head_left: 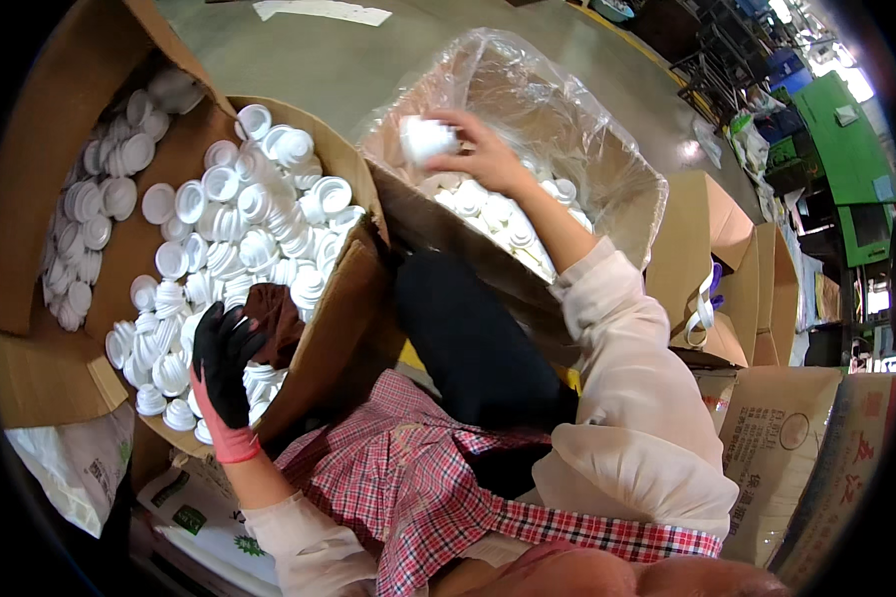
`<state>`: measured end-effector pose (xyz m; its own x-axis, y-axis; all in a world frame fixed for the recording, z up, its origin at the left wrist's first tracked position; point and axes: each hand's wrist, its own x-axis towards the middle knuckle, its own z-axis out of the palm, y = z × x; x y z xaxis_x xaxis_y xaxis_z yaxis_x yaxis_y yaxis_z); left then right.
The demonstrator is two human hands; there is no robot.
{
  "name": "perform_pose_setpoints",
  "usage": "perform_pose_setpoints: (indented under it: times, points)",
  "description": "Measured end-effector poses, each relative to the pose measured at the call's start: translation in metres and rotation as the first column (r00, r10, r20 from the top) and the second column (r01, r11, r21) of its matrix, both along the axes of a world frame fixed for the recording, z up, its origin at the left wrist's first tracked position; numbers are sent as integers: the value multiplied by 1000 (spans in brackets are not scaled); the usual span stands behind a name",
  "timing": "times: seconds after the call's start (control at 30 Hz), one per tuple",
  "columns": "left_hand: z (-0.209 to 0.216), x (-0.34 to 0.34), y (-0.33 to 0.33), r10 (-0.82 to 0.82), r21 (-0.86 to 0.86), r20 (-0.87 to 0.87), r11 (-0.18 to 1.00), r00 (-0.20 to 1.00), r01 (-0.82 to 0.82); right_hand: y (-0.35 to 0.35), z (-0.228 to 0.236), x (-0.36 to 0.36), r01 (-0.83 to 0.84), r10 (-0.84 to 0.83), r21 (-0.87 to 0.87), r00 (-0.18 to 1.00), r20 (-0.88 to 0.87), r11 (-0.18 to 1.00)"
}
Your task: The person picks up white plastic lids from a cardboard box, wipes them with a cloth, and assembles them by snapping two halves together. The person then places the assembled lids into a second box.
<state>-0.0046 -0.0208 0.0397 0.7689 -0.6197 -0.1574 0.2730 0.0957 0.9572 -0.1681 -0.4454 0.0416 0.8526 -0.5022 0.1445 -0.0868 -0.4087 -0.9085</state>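
Hands number two: a bare right hand (483,154) and a left hand (224,368) in one black-and-pink glove. The right one, above the plastic-lined carton (627,169), has its fingers closed on a white plastic piece (426,139), blurred; whether it is one piece or several cannot be told. The left one is half curled over the open carton (334,308) to the left of the plastic-lined carton, beside one brown cloth (274,323); whether it grips anything cannot be told. Two heaps of white plastic lids (254,204), too many to count, fill that open carton: round, ridged, with stepped rims and recessed middles. More white pieces (503,219) lie inside the plastic-lined carton.
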Motion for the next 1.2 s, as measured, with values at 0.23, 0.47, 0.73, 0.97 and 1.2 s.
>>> perform_pose_setpoints:
  times: [0.23, 0.47, 0.73, 0.97, 1.2]
  points:
    - [-29, 9, -10, -8, 194, -55, 981, 998, 18, -138, -255, -156, 255, -253, -85, 749, -612, 963]
    - [-37, 12, -19, -41, 309, 56, 951, 998, 22, -105, -311, -130, 26, -478, -587, 609, -632, 809]
    - [-35, 16, -5, 153, 172, 28, 973, 988, -156, -127, -268, -110, 172, -363, -388, 786, -500, 906]
    - [-37, 42, 22, 400, -84, 35, 915, 916, -396, -16, -61, -1, 12, -47, -200, 985, -169, 980]
    - [-22, 40, 48, 493, -251, -44, 836, 869, -487, 226, 43, 101, -736, 725, -413, 652, -220, 537]
